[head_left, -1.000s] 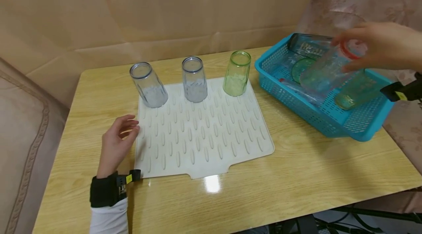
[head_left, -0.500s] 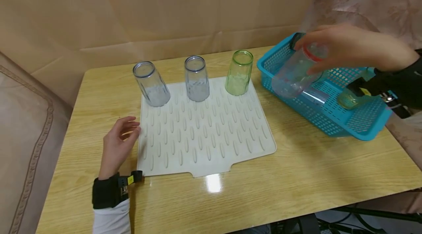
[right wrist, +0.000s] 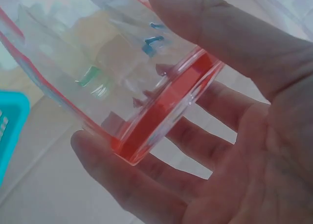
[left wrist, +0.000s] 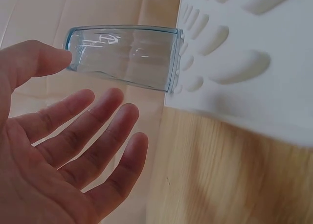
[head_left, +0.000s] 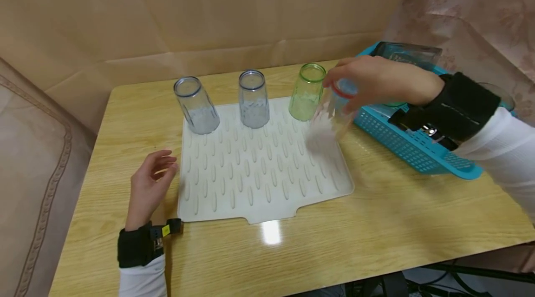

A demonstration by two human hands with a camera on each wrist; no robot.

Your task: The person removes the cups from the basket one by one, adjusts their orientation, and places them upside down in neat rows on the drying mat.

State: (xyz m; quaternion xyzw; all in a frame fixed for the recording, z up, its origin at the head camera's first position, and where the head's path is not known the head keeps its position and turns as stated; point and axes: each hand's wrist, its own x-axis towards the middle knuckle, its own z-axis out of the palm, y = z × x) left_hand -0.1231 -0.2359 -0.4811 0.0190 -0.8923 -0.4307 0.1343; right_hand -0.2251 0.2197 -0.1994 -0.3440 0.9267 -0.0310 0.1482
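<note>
My right hand grips a clear drinking glass with a red base, base up. In the head view it is blurred over the right side of a white ridged drying mat, close to a green glass. Two bluish glasses, a left one and a middle one, stand base up along the mat's back edge. My left hand lies beside the mat's left edge, its fingers loosely bent around nothing. The left wrist view shows a bluish glass beyond these fingers.
A blue perforated basket sits at the table's right, partly hidden by my right arm. A dark-tinted glass lies at its back. The wooden table runs in front of the mat, with a curtain behind.
My right hand has carried the red-based glass left, out of the basket and over the mat's right edge. My left hand stays in place, and the three standing glasses have not moved.
</note>
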